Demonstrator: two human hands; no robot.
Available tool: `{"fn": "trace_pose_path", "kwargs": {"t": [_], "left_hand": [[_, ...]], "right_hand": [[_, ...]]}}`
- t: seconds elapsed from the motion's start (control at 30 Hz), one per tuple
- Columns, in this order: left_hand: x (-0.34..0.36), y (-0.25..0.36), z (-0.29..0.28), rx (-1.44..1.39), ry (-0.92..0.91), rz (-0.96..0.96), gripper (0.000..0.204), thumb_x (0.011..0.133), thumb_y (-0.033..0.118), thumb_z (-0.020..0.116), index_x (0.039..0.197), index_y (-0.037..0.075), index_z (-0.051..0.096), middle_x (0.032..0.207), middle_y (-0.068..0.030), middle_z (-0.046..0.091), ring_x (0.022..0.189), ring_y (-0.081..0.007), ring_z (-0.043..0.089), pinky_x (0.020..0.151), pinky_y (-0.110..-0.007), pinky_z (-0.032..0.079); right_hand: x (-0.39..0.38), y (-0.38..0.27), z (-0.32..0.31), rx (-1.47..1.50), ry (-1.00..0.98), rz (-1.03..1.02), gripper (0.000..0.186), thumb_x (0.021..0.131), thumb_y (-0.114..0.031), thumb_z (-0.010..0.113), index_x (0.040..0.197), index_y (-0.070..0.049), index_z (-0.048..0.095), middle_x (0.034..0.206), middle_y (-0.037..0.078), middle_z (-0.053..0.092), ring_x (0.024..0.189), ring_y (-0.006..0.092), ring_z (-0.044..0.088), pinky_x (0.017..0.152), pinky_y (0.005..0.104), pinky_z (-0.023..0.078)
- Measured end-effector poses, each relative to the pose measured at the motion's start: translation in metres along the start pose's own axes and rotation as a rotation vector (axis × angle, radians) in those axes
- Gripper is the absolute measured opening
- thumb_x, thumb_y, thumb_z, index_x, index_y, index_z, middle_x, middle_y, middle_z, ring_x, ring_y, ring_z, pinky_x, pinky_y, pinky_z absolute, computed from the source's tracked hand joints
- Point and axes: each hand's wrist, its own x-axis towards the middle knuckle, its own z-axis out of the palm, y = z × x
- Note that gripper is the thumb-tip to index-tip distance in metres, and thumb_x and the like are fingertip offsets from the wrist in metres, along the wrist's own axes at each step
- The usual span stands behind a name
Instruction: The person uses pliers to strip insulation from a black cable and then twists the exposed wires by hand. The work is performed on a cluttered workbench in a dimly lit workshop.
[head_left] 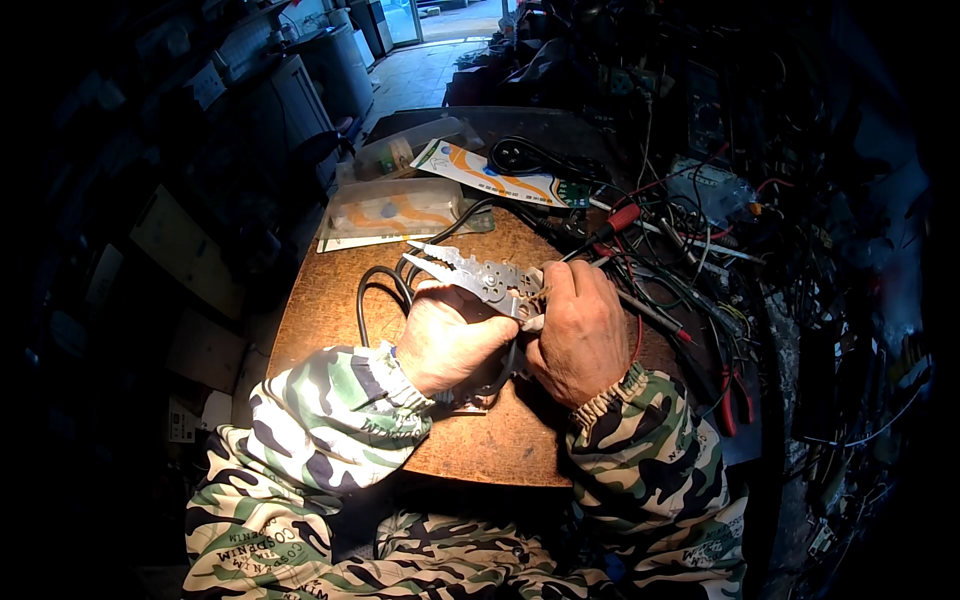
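A silver wire stripper [480,280] with serrated jaws, pointed toward the upper left, is gripped in my left hand [445,340] at the middle of the desk. My right hand [578,330] is closed beside the tool, holding the end of a cable with thin yellowish wires at the stripper's holes; exactly where the wires sit is hard to make out. Black cable [365,300] loops on the wooden desk behind my left hand and under the tool. My fingertips are partly hidden by the tool and by each other.
Clear plastic packages [385,205] and a printed card [465,165] lie at the back with a coiled black cord [525,155]. A red probe [615,222], tangled wires [665,270] and red-handled pliers [738,400] crowd the right side. A doorway [450,20] shows beyond.
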Motion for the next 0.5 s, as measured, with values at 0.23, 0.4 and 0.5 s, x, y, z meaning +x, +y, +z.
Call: {"fn": "trace_pose_path", "kwargs": {"t": [0.23,0.4,0.5], "left_hand": [[-0.0005,-0.0019,-0.0017,0.0,0.011,-0.058,0.025,0.085,0.003,0.072,0.109,-0.002,0.069,0.103,-0.0072,0.072,0.092,-0.0152,0.066,0.083,-0.03,0.053],[-0.0008,-0.0008,-0.0026,0.047,0.003,-0.059,0.025,0.086,0.005,0.072,0.11,-0.002,0.07,0.104,-0.0078,0.072,0.092,-0.0154,0.066,0.083,-0.03,0.053],[-0.0016,-0.0002,-0.0046,0.097,0.009,-0.066,0.025,0.087,0.007,0.072,0.111,-0.002,0.07,0.104,-0.0076,0.072,0.092,-0.0153,0.066,0.083,-0.03,0.053]], "right_hand": [[0.0009,-0.0008,0.0,0.018,0.001,0.004,0.035,0.067,-0.009,0.071,0.097,0.002,0.057,0.091,0.018,0.055,0.086,0.0333,0.056,0.076,0.0442,0.044],[0.0006,-0.001,-0.0005,-0.014,0.021,0.003,0.034,0.068,-0.009,0.071,0.098,0.002,0.057,0.091,0.018,0.056,0.086,0.0334,0.056,0.077,0.0441,0.044],[0.0017,-0.0012,0.0011,-0.009,0.024,-0.009,0.034,0.068,-0.009,0.071,0.097,0.002,0.057,0.091,0.017,0.056,0.086,0.0333,0.056,0.077,0.0439,0.044]]}}
